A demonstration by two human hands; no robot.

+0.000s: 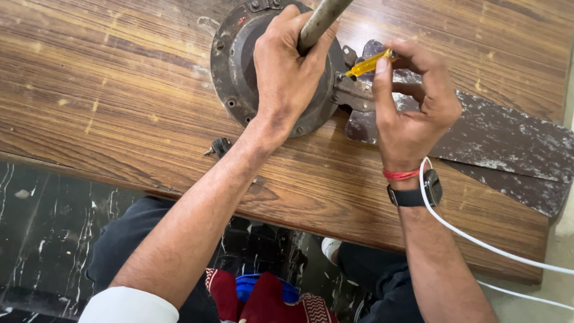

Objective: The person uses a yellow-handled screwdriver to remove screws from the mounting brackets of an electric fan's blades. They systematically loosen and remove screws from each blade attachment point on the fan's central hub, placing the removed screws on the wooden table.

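Gripping the grey metal rod (pixel 320 21) at the top centre of the frame, the left hand (pixel 287 75) is wrapped tight around it and rests on the round, rusty fan motor housing (pixel 230 66) lying on the wooden table (pixel 107 101). The right hand (pixel 412 107) pinches a small yellow screwdriver (pixel 368 64) between thumb and fingers. Its tip meets the blade bracket (pixel 353 93) just right of the housing. I judge the work mid-way: one worn blade (pixel 502 143) is still attached, stretching toward the right edge, while a loose dark fastener (pixel 218 146) already lies near the table's front edge. The screwdriver's long axis slants, handle upper right, tip lower left.
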